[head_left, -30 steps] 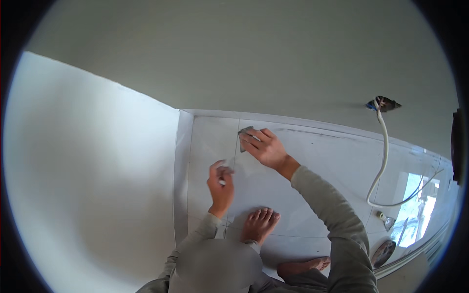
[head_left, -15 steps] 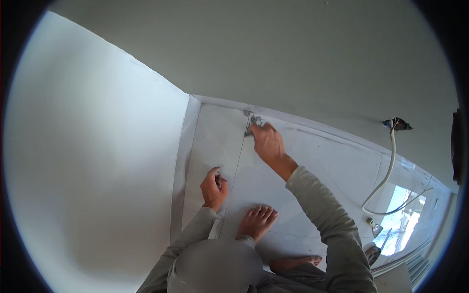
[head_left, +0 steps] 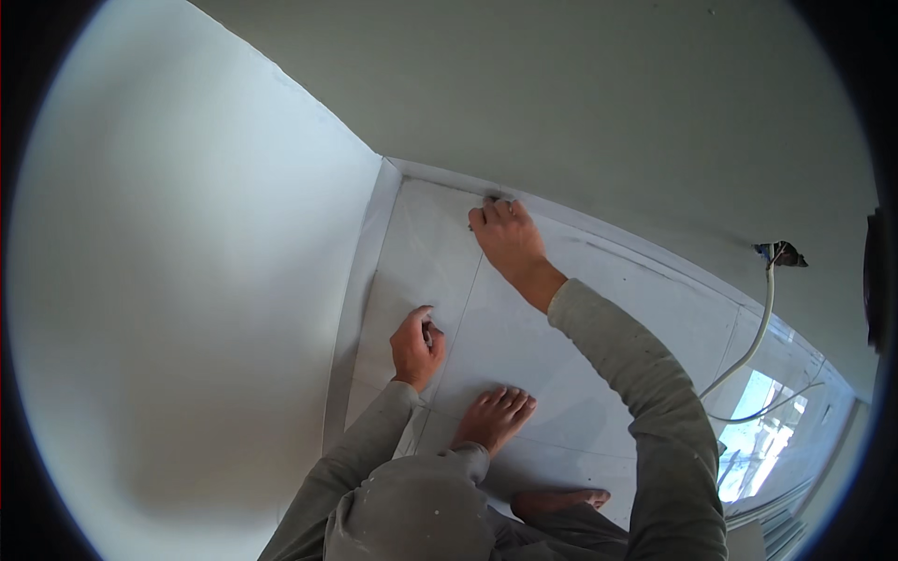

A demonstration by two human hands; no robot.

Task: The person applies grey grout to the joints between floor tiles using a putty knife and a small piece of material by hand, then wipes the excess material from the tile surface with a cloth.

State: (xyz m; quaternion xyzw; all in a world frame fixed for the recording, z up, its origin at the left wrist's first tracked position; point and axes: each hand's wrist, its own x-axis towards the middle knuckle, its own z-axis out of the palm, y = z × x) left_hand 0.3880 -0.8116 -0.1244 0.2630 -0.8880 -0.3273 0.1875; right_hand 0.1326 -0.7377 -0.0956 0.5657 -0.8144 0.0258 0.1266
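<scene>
The right hand (head_left: pixel 510 236) is gripping a dark piece (head_left: pixel 491 199) near the floor's (head_left: pixel 561 365) far edge; the left hand (head_left: pixel 417 348) is curling, contents unclear.

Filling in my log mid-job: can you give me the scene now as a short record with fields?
Left hand: fingers curled, over the tiles; contents unclear
Right hand: reaching to the floor's edge by the skirting; whatever is under the fingers is mostly hidden
Walls: white wall at left, grey wall ahead
Cable: white, hanging from a hole in the grey wall
Feet: bare, on the tiles
</scene>
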